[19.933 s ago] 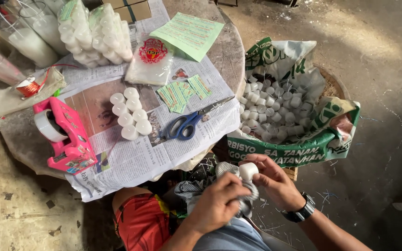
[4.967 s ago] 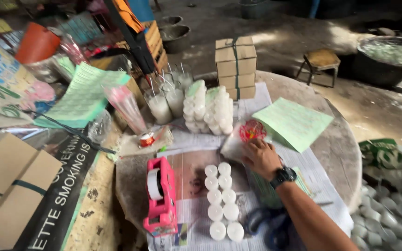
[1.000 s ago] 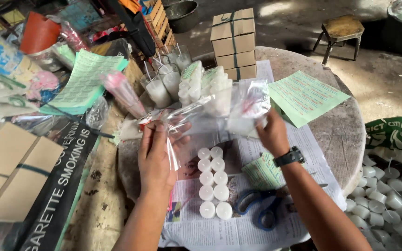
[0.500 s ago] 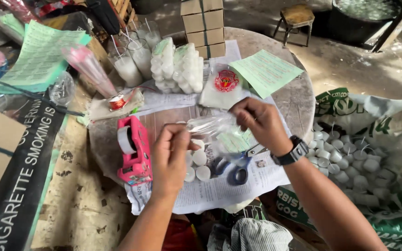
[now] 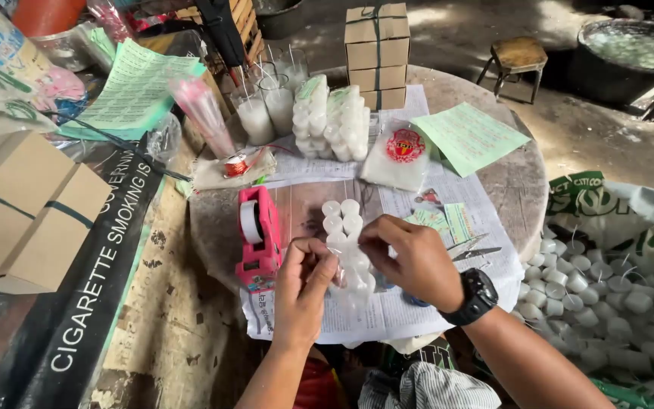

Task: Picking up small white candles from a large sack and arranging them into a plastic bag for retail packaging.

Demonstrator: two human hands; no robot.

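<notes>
Two hands meet over the newspaper: your left hand [image 5: 302, 291] and right hand [image 5: 412, 259] each pinch the clear bag [image 5: 348, 266] between them. Candles [image 5: 341, 220] lie just beyond, rows running away from you, tape dispenser [image 5: 257, 235] left.

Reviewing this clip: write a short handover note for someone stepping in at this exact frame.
Left hand and right hand: both pinch a clear plastic bag above the newspaper.
Things: small white candles lie in two rows under the bag; pink tape dispenser to their left; scissors to the right; sack of loose candles at far right.
Done: filled candle packs stand at the table's back.
Left: the rows on the newspaper are not bagged.
</notes>
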